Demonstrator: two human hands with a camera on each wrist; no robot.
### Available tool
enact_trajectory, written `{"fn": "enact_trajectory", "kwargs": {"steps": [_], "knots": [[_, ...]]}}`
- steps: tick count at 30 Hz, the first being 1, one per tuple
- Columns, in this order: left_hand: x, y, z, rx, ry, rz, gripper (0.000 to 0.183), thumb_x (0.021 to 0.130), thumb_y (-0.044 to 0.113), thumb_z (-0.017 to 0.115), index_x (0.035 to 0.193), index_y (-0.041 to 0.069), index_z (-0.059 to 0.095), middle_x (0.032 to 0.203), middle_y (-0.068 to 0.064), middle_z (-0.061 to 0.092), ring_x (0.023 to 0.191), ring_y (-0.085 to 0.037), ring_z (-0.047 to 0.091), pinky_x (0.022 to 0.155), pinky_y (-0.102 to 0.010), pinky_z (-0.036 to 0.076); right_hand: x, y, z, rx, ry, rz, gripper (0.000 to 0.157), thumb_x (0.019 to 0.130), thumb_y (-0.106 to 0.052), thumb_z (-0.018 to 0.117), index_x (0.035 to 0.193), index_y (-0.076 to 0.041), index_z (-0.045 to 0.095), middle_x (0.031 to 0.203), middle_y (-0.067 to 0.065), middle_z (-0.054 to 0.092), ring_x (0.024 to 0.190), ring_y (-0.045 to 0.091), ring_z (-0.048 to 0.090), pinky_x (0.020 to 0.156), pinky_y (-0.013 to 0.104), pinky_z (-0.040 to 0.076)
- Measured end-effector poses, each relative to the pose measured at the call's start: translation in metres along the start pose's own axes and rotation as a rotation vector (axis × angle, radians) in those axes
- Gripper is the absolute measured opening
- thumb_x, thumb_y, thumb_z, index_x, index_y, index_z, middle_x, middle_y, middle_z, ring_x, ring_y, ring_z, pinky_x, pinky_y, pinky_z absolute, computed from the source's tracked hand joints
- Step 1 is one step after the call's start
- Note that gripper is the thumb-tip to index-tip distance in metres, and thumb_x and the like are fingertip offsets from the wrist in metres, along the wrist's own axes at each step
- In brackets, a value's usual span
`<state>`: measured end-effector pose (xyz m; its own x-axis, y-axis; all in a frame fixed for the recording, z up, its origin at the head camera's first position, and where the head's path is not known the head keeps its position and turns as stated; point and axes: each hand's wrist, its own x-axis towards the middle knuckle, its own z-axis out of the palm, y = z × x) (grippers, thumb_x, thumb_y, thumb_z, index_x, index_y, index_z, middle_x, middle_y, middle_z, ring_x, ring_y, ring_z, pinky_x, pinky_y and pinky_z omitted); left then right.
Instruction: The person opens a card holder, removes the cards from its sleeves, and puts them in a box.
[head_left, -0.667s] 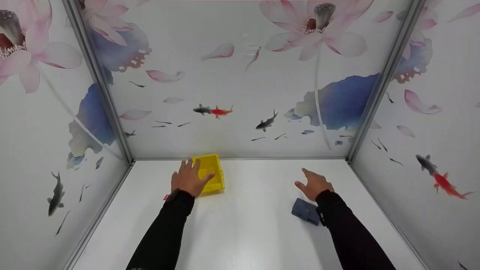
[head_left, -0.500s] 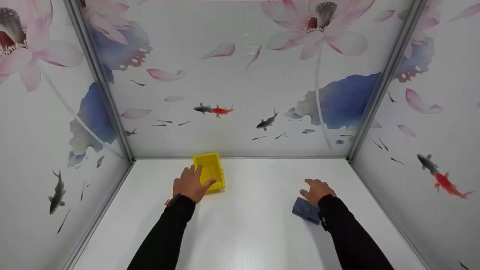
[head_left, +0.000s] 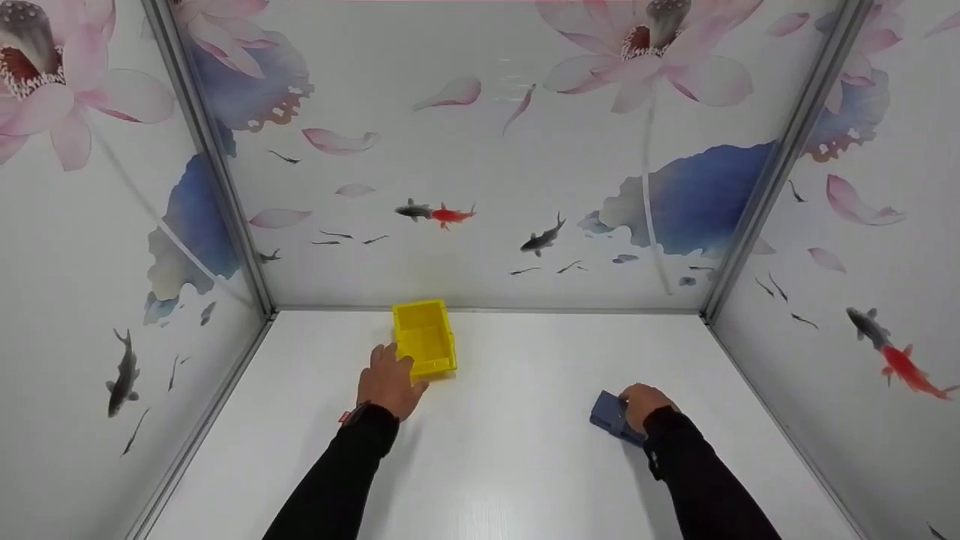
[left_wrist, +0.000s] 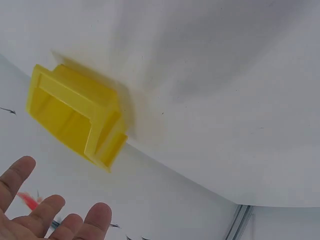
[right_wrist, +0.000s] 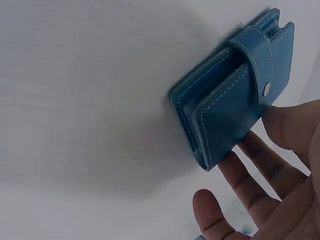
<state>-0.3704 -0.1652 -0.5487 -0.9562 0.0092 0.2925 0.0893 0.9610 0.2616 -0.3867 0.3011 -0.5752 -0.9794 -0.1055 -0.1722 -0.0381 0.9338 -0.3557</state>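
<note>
Nearest to me, two black sleeves [head_left: 330, 465] come in on the near side of the yellow bin [head_left: 431, 368], one per arm. My right hand [head_left: 649, 406] is well to the right of the bin and nearer than it, palm turned down, knuckles up, over one end of the blue wallet [head_left: 606, 413]. The right wrist view has thumb and two fingertips up against the wallet's edge, another finger off it; can't tell whether they're clamped on it. So the wallet is right of the bin, nearer than it, on the white table [head_left: 510, 435], strap snapped over its front.

My left hand [head_left: 385, 384] is at the bin's near left corner, back of hand up, fingers apart, holding nothing. The head view overlaps the two; the left wrist view shows a gap.

Room: table top runs as a wide stretch from bin across to wallet, more of it left of the bin to the left wall [head_left: 90, 255]. The bin is close to the back edge; can't tell if it touches. Behind the bin, the back wall [head_left: 480, 161] rises with printed lotus and fish; the right wall [head_left: 892, 270] stands far to the bin's right, beyond the wallet.
</note>
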Motion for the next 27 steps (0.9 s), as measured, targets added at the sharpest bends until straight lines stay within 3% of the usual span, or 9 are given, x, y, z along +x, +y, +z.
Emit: {"fn": "enact_trajectory", "kwargs": {"steps": [4, 9, 12, 16, 20, 24, 27], "knots": [[-0.001, 0.003, 0.006, 0.001, -0.003, 0.005, 0.047, 0.101, 0.034, 0.088, 0.134, 0.003, 0.079, 0.157, -0.025, 0.064, 0.148, -0.041, 0.055, 0.111, -0.057, 0.06, 0.001, -0.001, 0.008, 0.016, 0.018, -0.022, 0.039, 0.103, 0.005, 0.061, 0.14, 0.008, 0.073, 0.144, 0.034, 0.07, 0.128, 0.047, 0.071, 0.112, 0.059, 0.058], [-0.001, 0.005, 0.012, -0.003, -0.043, 0.024, 0.047, 0.102, 0.037, 0.087, 0.134, 0.004, 0.08, 0.157, -0.024, 0.063, 0.149, -0.042, 0.055, 0.114, -0.056, 0.058, 0.002, -0.01, 0.018, 0.07, 0.007, -0.09, 0.044, 0.098, 0.002, 0.079, 0.141, 0.007, 0.073, 0.134, 0.029, 0.075, 0.11, 0.035, 0.074, 0.102, 0.055, 0.062], [-0.001, 0.007, 0.014, 0.005, -0.048, 0.049, 0.046, 0.101, 0.038, 0.088, 0.131, 0.004, 0.081, 0.154, -0.023, 0.065, 0.146, -0.041, 0.057, 0.112, -0.055, 0.06, 0.001, -0.023, 0.023, 0.065, -0.018, -0.127, 0.053, 0.096, -0.007, 0.087, 0.145, 0.005, 0.072, 0.141, 0.028, 0.073, 0.112, 0.035, 0.074, 0.109, 0.056, 0.059], [-0.001, 0.008, 0.016, 0.001, -0.057, 0.066, 0.044, 0.1, 0.037, 0.089, 0.128, 0.004, 0.083, 0.15, -0.021, 0.068, 0.139, -0.039, 0.059, 0.108, -0.054, 0.061, -0.001, -0.045, 0.029, 0.067, -0.067, -0.156, 0.064, 0.094, -0.012, 0.092, 0.152, -0.001, 0.068, 0.153, 0.028, 0.068, 0.133, 0.044, 0.07, 0.12, 0.06, 0.053], [-0.001, 0.012, 0.019, -0.012, -0.096, 0.058, 0.042, 0.1, 0.038, 0.089, 0.128, 0.006, 0.083, 0.146, -0.016, 0.069, 0.13, -0.035, 0.06, 0.107, -0.051, 0.06, -0.001, -0.062, 0.038, 0.075, -0.086, -0.172, 0.063, 0.094, -0.013, 0.093, 0.151, -0.003, 0.07, 0.156, 0.027, 0.068, 0.15, 0.049, 0.06, 0.125, 0.062, 0.049], [-0.004, 0.023, 0.023, -0.044, -0.128, 0.072, 0.035, 0.1, 0.036, 0.09, 0.124, 0.01, 0.085, 0.132, -0.011, 0.073, 0.118, -0.031, 0.063, 0.105, -0.048, 0.059, -0.002, -0.077, 0.046, 0.074, -0.091, -0.18, 0.057, 0.094, -0.016, 0.093, 0.145, -0.002, 0.072, 0.152, 0.024, 0.071, 0.145, 0.046, 0.065, 0.123, 0.061, 0.051], [-0.009, 0.035, 0.028, -0.087, -0.185, 0.141, 0.03, 0.1, 0.032, 0.09, 0.121, 0.011, 0.086, 0.117, -0.008, 0.077, 0.108, -0.027, 0.067, 0.1, -0.046, 0.061, -0.006, -0.094, 0.05, 0.057, -0.105, -0.192, 0.054, 0.094, -0.021, 0.094, 0.14, -0.002, 0.073, 0.146, 0.021, 0.074, 0.137, 0.04, 0.07, 0.12, 0.059, 0.054]]}}
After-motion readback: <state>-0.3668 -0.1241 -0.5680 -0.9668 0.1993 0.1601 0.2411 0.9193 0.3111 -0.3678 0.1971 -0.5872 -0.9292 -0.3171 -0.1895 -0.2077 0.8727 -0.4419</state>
